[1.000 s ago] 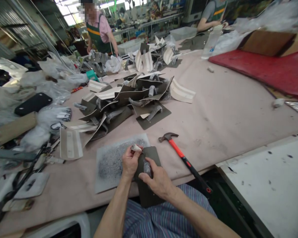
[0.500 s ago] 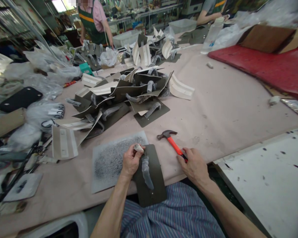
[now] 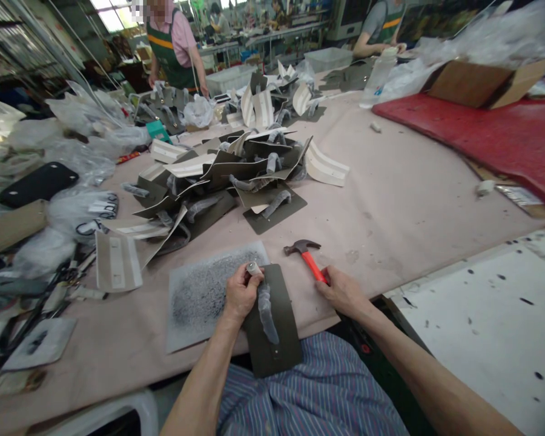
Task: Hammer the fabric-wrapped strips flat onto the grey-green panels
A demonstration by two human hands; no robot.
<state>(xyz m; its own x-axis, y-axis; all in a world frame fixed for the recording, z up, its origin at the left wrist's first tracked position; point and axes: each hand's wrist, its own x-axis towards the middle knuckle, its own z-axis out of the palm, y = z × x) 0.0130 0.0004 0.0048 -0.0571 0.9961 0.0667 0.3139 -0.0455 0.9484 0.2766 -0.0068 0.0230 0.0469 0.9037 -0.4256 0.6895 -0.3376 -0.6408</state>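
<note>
Now right hand (image 3: 340,292) grips hammer (image 3: 309,261), left hand (image 3: 238,295) fisted.

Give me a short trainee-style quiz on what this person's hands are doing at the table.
1. True or false: the left hand holds the hammer.
2. What does the left hand hold at the top end of the dark panel? A) a small pale cylinder B) scissors C) a bottle
3. What colour is the hammer's handle, where the right hand grips it?
Key: 1 false; 2 A; 3 orange-red.
</note>
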